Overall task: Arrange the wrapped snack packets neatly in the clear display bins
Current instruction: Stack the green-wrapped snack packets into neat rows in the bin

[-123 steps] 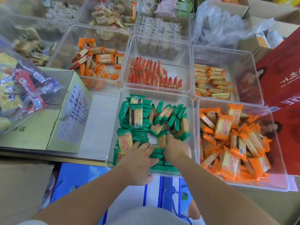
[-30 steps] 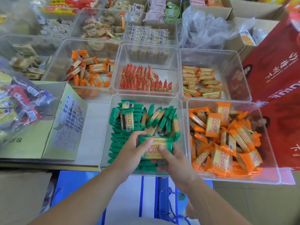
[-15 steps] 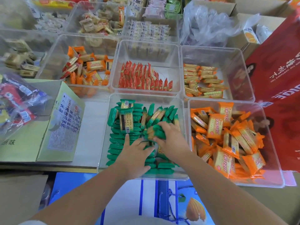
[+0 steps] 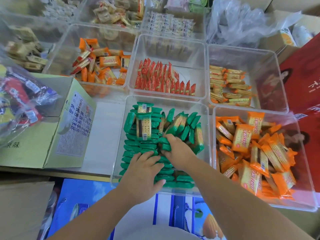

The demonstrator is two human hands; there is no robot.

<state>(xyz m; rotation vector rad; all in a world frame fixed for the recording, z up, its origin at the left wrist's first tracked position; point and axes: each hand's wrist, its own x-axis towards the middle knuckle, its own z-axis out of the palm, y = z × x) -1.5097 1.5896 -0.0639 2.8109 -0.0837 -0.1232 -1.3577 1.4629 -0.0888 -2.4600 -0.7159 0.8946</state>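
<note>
My right hand [image 4: 178,149] pinches light, crinkly, slippery green packets [image 4: 164,144] by their edges; my left hand [image 4: 143,168] rests flat, holding nothing.

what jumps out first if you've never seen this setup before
Two bare hands work in the clear plastic bin at centre: the left hand lies flat on neat rows of green wrapped cracker packets, and the right hand pinches one green packet. To the right, a clear bin holds a loose heap of bright orange cracker packets. Behind the green bin, red snack packets stand in a tidy row.
</note>
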